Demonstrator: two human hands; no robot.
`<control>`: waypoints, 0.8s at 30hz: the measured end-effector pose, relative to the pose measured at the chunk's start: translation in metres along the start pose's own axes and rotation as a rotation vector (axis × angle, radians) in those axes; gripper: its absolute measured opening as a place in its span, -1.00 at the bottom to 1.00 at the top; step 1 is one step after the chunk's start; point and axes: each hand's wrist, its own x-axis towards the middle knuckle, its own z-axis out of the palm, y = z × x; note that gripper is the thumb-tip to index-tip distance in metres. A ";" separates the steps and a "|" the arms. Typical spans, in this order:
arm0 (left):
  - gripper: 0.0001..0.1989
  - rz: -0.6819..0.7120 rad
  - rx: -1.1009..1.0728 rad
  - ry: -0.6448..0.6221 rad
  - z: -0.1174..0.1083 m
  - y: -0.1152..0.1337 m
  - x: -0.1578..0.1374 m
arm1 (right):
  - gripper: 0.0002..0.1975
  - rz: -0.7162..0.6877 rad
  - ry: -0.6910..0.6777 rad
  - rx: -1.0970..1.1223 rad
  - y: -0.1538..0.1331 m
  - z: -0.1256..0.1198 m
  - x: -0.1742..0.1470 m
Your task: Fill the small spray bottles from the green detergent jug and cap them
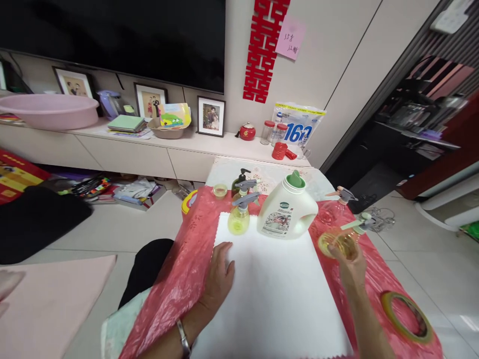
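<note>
The fingers of the right hand (352, 267) are wrapped around the low part of an amber bottle (348, 245), at the right side of the counter (222, 169); its pale green spray head leans over them. The left hand (220, 276) lies over the left edge of a white mat (277, 294), its fingers loosely bent and grasping nothing (a metal bracelet (182, 336) circles that wrist).

Just left of the amber bottle is a yellow dish (324, 244), partly hidden. Behind it stands a clear bottle (330, 212) with a pink trigger. At the mat's far end, a large jug (267, 207) with a green cap stands upright near a yellow-green bottle (238, 224); 2 more bottles, 1 with a black pump (244, 173), are behind. Red plastic (183, 244) covers much of the counter, with a tape roll (427, 326) at the near right.
</note>
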 end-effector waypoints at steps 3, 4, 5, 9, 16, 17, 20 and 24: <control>-0.61 -0.037 -0.089 -0.038 -0.003 0.007 0.002 | 0.04 0.062 -0.230 0.102 -0.019 -0.007 -0.049; -0.63 -0.065 -0.138 -0.070 -0.006 0.013 0.004 | 0.00 0.085 -0.316 0.145 -0.024 -0.009 -0.064; -0.66 -0.098 -0.197 -0.118 -0.010 0.023 0.006 | -0.02 0.148 -0.486 0.224 -0.028 -0.010 -0.079; -0.67 -0.203 -0.529 -0.436 -0.032 0.079 0.023 | -0.07 0.341 -0.831 0.494 -0.040 -0.007 -0.126; -0.49 -0.350 -1.021 -0.937 -0.064 0.135 0.046 | 0.00 0.638 -1.195 0.653 -0.036 0.018 -0.172; -0.47 -0.395 -1.067 -0.985 -0.068 0.136 0.046 | 0.01 0.630 -1.236 0.682 -0.034 0.022 -0.177; -0.53 -0.489 -1.178 -1.054 -0.077 0.136 0.043 | -0.02 0.624 -1.270 0.774 -0.033 0.033 -0.190; -0.59 -0.523 -1.343 -1.018 -0.082 0.133 0.039 | -0.09 0.662 -1.252 0.775 -0.046 0.043 -0.197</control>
